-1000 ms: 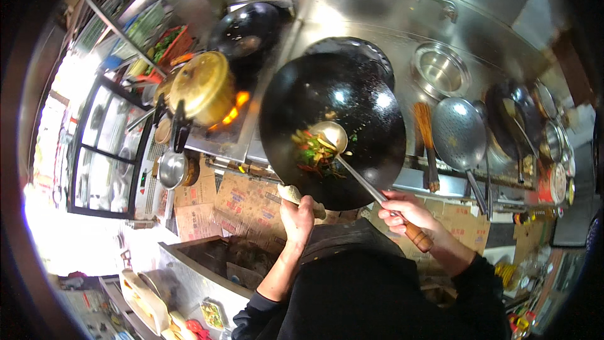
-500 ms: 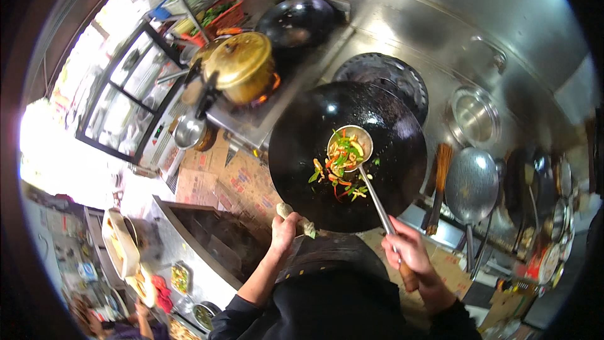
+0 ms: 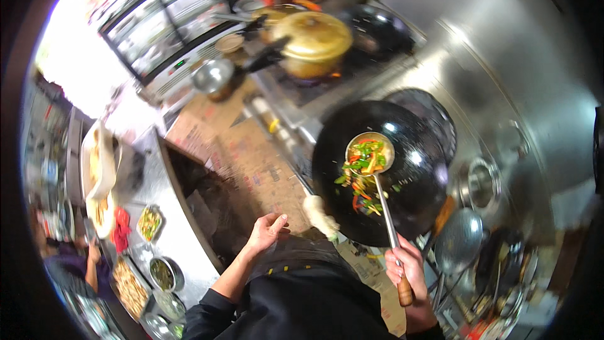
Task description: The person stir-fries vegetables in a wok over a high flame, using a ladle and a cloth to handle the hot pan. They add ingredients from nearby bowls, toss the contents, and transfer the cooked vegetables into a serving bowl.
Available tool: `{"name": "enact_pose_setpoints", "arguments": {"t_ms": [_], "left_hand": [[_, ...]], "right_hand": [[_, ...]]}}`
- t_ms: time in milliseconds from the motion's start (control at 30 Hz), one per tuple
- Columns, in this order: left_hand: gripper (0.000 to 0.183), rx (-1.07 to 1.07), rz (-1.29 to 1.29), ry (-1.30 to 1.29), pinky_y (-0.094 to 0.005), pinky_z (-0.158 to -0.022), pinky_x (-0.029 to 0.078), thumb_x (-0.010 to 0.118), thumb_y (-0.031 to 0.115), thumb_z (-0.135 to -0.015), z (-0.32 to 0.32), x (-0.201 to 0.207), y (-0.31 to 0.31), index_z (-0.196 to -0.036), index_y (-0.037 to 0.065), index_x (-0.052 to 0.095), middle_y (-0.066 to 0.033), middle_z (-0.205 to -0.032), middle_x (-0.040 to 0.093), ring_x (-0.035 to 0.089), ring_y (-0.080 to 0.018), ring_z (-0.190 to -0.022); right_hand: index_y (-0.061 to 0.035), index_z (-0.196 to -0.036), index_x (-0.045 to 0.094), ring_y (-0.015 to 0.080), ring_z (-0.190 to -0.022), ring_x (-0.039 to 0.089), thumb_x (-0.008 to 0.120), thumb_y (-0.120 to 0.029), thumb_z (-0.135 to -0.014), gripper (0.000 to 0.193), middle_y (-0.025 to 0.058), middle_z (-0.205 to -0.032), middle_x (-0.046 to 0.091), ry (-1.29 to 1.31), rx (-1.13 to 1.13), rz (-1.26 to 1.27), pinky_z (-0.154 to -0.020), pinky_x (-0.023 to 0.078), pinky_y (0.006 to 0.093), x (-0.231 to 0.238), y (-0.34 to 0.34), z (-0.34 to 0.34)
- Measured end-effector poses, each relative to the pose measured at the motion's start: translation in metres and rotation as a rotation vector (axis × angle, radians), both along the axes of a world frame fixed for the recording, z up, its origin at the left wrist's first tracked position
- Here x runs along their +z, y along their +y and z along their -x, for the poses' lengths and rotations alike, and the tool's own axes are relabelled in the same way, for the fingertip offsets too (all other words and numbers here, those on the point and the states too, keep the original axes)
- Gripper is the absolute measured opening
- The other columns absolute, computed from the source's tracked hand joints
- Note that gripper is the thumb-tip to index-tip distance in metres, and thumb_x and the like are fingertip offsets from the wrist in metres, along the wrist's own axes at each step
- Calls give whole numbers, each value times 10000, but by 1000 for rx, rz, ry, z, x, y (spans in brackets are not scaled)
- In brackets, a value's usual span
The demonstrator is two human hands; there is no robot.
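My right hand (image 3: 406,263) is wrapped round the wooden-ended handle of a long metal ladle (image 3: 385,211). The ladle's bowl, heaped with stir-fried vegetables (image 3: 368,156) in green, red and yellow, sits over a large black wok (image 3: 418,182). More vegetable pieces lie on the wok's surface below the bowl. My left hand (image 3: 267,232) holds nothing; its thumb and fingers are apart. Between that hand and the wok, a pale cloth (image 3: 321,217) is wrapped at the wok's near left edge, and the hand is clear of it.
A brass-coloured pressure cooker (image 3: 313,41) stands on a burner at the back. To the left, a steel counter (image 3: 141,179) bears a dish of chopped vegetables (image 3: 150,223) and a tray of pale pieces (image 3: 130,289). Another person's arm (image 3: 92,267) is beside it. A metal strainer (image 3: 459,239) lies right.
My left hand has let go of the cloth on the wok and moved left. The view has swung left. More food now sits in the ladle's bowl, still in my right hand.
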State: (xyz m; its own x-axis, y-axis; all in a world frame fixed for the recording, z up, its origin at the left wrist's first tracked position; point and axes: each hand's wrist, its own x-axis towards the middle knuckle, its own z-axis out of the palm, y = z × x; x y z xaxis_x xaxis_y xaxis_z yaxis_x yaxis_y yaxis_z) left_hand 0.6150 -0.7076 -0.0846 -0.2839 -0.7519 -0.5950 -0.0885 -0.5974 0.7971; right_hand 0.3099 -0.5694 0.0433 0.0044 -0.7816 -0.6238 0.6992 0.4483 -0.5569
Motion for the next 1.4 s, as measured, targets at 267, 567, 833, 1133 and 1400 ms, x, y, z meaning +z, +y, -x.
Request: {"name": "enact_pose_setpoints", "arguments": {"t_ms": [267, 567, 833, 1133, 1400], "left_hand": [[316, 40, 212, -468, -397, -792, 476, 544, 280, -780, -101, -43, 13, -920, 23, 664, -202, -878, 646, 626, -325, -870], [257, 370, 311, -694, -471, -790, 455, 530, 209, -759, -195, -73, 54, -825, -22, 620, -236, -852, 606, 583, -386, -861], [401, 332, 362, -1186, -444, -1009, 334, 488, 65, -778, -242, -90, 125, -1173, 15, 532, -164, -1314, 455, 404, -346, -1231], [404, 436, 393, -1120, -437, -1023, 320, 443, 83, -814, -245, -95, 128, -1207, 14, 508, -141, -1354, 421, 392, -340, -1244], [400, 498, 423, -1071, -429, -1028, 315, 445, 73, -816, -250, -82, 129, -1204, 5, 516, -146, -1344, 435, 397, -331, -1241]], "right_hand": [[-81, -1417, 241, 76, -366, 355, 385, 6, -858, 583, 51, -616, 435, 417, 514, 133, -299, 339, 232, 33, -81, -101], [-15, -1363, 340, 60, -421, 394, 506, -12, -838, 551, 31, -654, 478, 211, 1217, -10, -332, 344, 203, 18, -211, -310], [-38, -1382, 330, 69, -409, 449, 505, -11, -850, 560, 9, -584, 487, 696, 1824, 409, -356, 386, 225, 17, -267, -457], [-38, -1322, 434, 97, -405, 504, 564, -75, -795, 544, 44, -573, 548, 1119, 2026, 602, -432, 427, 257, 33, -282, -523], [21, -1240, 494, 164, -487, 492, 597, -58, -768, 490, 168, -600, 501, 1261, 1905, 954, -524, 424, 280, 21, -263, -510]]}}
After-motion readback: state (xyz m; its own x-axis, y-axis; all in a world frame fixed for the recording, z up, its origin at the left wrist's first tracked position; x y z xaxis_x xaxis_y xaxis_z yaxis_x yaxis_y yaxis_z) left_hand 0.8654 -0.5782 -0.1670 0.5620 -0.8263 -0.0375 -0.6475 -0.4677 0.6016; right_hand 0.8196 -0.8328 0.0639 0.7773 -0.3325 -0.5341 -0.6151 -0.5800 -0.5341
